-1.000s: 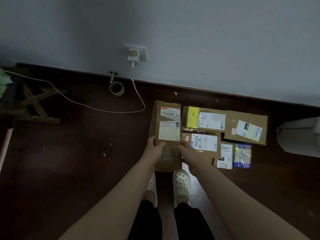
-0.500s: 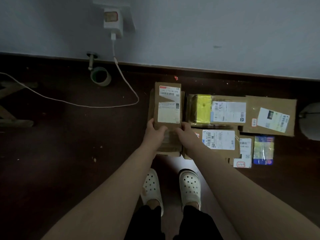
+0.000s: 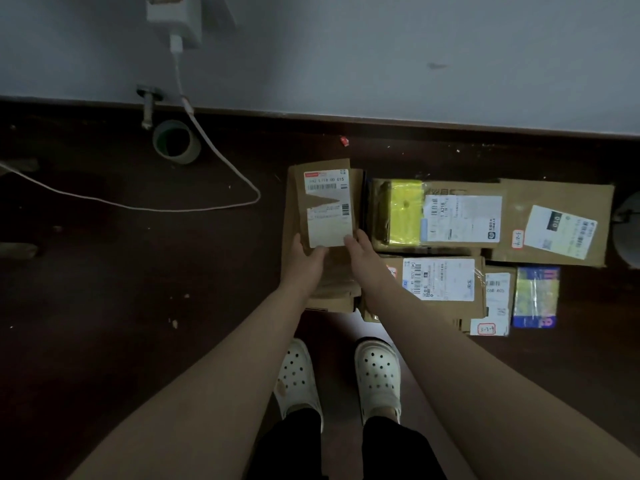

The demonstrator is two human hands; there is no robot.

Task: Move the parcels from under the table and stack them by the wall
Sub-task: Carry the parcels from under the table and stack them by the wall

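Narrow parcel [image 3: 327, 206] lies lengthwise on a wider brown box [image 3: 332, 289], on the floor [image 3: 138, 306] just short of the wall [image 3: 381, 64], at the left end of the parcel row. Risks, left to right. White cable [image 3: 207, 202] runs down from the charger [image 3: 175, 19] and loops over the floor, its bend just beside the brown box. A foot stepping left or a box slid that way can snag it and pull the plug. Tape roll [image 3: 176, 142] sits by the skirting, well apart from the stack, low concern. Left hand [image 3: 304, 261] grip: thumb on the label's near corner, fingers round the near left edge. Right hand [image 3: 363, 254] grip: same on the near right corner. Both hold the near end only, so if the parcel lifts, the far end can droop or pivot. Can't tell if it is fully seated or a touch above the box. Its far end looks level with or just past the box's far edge; released skewed, it overhangs and the next layer rocks. Yellow-taped box [image 3: 460, 218] and labelled box [image 3: 440, 278] sit tight against the stack on the right, so the right hand has little room and a nudge shifts them. Mixed sizes make any taller pile tippy. Dim light makes edges hard to judge.
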